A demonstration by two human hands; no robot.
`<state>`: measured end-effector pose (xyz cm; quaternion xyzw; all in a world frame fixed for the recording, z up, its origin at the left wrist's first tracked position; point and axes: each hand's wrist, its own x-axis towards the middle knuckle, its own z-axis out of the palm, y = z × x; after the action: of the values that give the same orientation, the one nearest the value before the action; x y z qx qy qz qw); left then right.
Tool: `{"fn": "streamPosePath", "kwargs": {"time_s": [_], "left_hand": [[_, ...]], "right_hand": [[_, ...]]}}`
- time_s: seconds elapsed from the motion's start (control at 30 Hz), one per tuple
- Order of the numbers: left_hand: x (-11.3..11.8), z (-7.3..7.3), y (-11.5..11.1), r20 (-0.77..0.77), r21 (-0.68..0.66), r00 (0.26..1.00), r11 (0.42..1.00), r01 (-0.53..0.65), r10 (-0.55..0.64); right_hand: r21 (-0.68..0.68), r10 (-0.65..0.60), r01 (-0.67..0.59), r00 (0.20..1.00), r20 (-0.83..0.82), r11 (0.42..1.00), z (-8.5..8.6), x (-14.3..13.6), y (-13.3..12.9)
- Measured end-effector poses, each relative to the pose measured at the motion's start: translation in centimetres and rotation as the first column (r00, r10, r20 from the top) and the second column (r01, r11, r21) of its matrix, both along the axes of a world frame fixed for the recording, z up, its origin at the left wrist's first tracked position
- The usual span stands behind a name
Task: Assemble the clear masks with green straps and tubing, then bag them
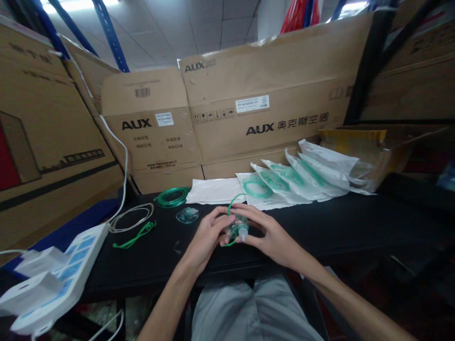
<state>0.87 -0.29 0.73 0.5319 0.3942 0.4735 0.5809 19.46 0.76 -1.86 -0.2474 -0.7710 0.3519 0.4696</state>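
Between both hands, just above the front of the black table, is a clear green oxygen mask (237, 226) with a whitish connector on its near side. My left hand (212, 229) is closed on the mask's left side. The fingers of my right hand (265, 230) curl around its top and right side, with the thumb by the connector. A green elastic strap (231, 202) loops up from the mask and shows again below it. Behind my left hand lies a second clear mask (187, 215). Coiled green tubing (172, 197) and a loose green strap (135, 235) lie farther left.
Several white packets with green tubing (256, 187) lean in a row at the back right, beside a flat white packet (213, 191). A white power strip (76, 265) with plugs stands front left, near a cable loop (131, 218). Cardboard (227, 142) walls the back.
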Motion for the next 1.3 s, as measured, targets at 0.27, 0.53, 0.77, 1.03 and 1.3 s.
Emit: {"fn": "streamPosePath", "kwargs": {"time_s": [0.27, 0.53, 0.77, 1.03, 1.3], "left_hand": [[-0.6, -1.7, 1.2, -0.317, 0.082, 0.941, 0.992, -0.095, 0.116], [-1.4, -1.9, 1.6, -0.332, 0.253, 0.902, 0.947, -0.196, 0.276], [-1.9, 0.7, 0.3, -0.392, 0.294, 0.91, 0.956, -0.018, 0.138], [-2.8, -0.7, 1.4, -0.503, 0.232, 0.862, 0.971, 0.054, 0.072], [-0.8, -1.3, 0.8, -0.583, 0.308, 0.801, 0.95, 0.061, 0.137]], "right_hand": [[-0.331, 0.032, -0.09, 0.984, -0.176, 0.939, -1.4, -1.2, -0.2], [-0.403, -0.03, -0.067, 0.973, -0.23, 0.913, -0.7, -0.9, -0.4], [-0.403, -0.141, 0.035, 0.961, -0.238, 0.915, -1.1, -0.9, -0.1], [-0.528, -0.194, -0.076, 0.879, -0.436, 0.846, -0.6, -0.6, 0.2], [-0.619, -0.201, -0.186, 0.841, -0.502, 0.763, -1.0, -2.1, 0.7]]}}
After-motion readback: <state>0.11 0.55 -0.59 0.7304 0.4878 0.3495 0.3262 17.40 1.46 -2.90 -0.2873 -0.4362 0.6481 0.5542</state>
